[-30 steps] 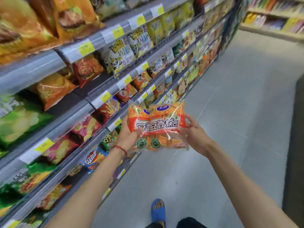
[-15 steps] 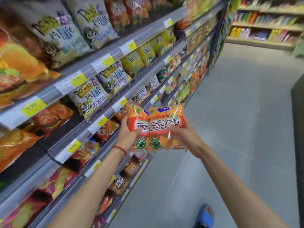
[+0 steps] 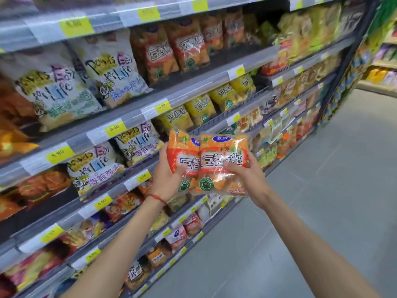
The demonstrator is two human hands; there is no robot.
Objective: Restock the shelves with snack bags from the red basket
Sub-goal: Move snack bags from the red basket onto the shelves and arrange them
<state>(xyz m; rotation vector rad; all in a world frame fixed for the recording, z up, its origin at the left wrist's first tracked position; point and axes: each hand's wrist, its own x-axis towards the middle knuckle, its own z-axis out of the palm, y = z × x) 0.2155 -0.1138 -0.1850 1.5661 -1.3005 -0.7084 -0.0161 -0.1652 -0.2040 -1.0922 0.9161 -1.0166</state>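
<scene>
Fingers [image 3: 182,171] of the left hand [image 3: 168,179] are clasping the two orange snack bags [image 3: 214,162] at their left edge, the right hand [image 3: 247,179] gripping the right edge. The bags are standing upright, side by side; matching bags [image 3: 184,48] are waiting above, slightly left, nearer the left hand.

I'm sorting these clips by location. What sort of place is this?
Most likely a supermarket or convenience-store snack aisle: long tiered shelves stocked with white snack bags, yellow price tags along the shelf edges, and the left hand and right hand holding two orange snack bags in front of them.
</scene>
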